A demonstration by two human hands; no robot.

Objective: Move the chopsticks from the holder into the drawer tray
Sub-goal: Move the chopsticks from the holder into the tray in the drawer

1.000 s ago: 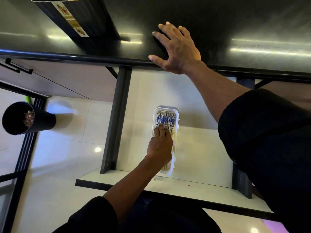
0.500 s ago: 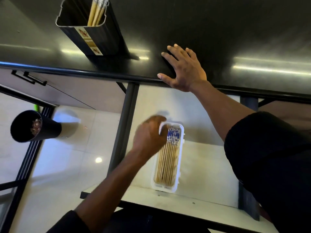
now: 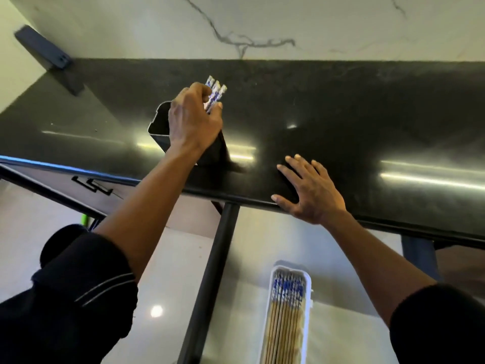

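A black square holder (image 3: 160,124) stands on the dark countertop (image 3: 341,114). My left hand (image 3: 193,122) is over the holder's mouth, shut on a few chopsticks (image 3: 215,93) whose blue-and-white tops stick out above my fingers. My right hand (image 3: 309,190) lies flat and open on the counter's front edge. Below, in the open drawer (image 3: 341,337), a white tray (image 3: 309,298) holds several wooden chopsticks (image 3: 284,316) lying side by side, patterned ends away from me.
A dark phone (image 3: 43,47) leans at the far left corner against the marble wall. A black drawer rail (image 3: 210,279) runs down left of the tray. A cabinet handle (image 3: 91,185) sits under the counter at left. Tiled floor lies below.
My left hand rose from the tray in the drawer up to the holder and closed on a few chopsticks. The view tilted upward. My right hand stayed on the counter edge.
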